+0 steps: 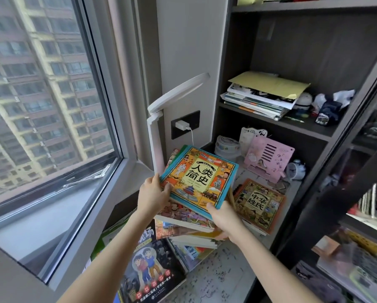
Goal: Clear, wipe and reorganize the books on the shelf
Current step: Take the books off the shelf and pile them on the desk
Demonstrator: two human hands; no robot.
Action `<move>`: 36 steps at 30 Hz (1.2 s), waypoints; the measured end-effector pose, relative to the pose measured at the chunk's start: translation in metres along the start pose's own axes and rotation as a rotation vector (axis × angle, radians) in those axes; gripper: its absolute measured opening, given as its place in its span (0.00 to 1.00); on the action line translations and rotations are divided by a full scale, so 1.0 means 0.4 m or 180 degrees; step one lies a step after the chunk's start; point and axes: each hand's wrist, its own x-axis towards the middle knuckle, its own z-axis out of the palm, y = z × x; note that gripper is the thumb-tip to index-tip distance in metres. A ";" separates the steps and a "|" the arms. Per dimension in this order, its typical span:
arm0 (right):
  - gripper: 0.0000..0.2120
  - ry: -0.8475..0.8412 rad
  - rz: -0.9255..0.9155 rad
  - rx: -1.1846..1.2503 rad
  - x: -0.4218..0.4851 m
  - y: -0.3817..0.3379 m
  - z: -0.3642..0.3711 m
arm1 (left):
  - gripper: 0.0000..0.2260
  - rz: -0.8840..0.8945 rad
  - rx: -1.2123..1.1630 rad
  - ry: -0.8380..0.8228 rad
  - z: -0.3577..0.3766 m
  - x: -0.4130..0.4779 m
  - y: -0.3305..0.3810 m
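A blue-edged picture book with a yellow and orange cover (201,178) tops a thick stack of books (189,224) held above the desk. My left hand (153,194) grips the stack's left edge, thumb on the top cover. My right hand (223,219) grips its near right corner, fingers curled under. A similar orange book (260,203) lies flat on the desk to the right. On the dark shelf (301,125) above lies a pile of magazines under a yellow envelope (270,84).
A dark comic book (150,272) and other books lie on the desk below the stack. A white desk lamp (159,106) stands at the window corner by a plugged socket. A pink stand (268,158), tape rolls and a small clock crowd the lower shelf bay. Toys sit beside the magazines.
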 end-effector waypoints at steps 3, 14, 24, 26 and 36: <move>0.25 0.0440 -0.0286 -0.0553 -0.029 0.001 -0.048 | 0.21 0.0056 0.0021 0.0186 -0.027 -0.015 0.021; 0.08 0.0510 -0.1345 0.0237 -0.272 0.002 -0.243 | 0.12 0.1480 -0.0487 0.0079 -0.107 -0.191 0.215; 0.12 0.0527 -0.1807 0.0893 -0.499 0.096 -0.507 | 0.03 0.2522 -0.1463 -0.0344 -0.131 -0.373 0.394; 0.13 0.0744 -0.1841 0.1062 -0.517 0.132 -0.556 | 0.05 0.2736 -0.1585 -0.0341 -0.135 -0.411 0.440; 0.11 0.1825 -0.1629 0.1680 -0.599 0.389 -0.850 | 0.09 0.3272 -0.1965 -0.0578 0.044 -0.571 0.821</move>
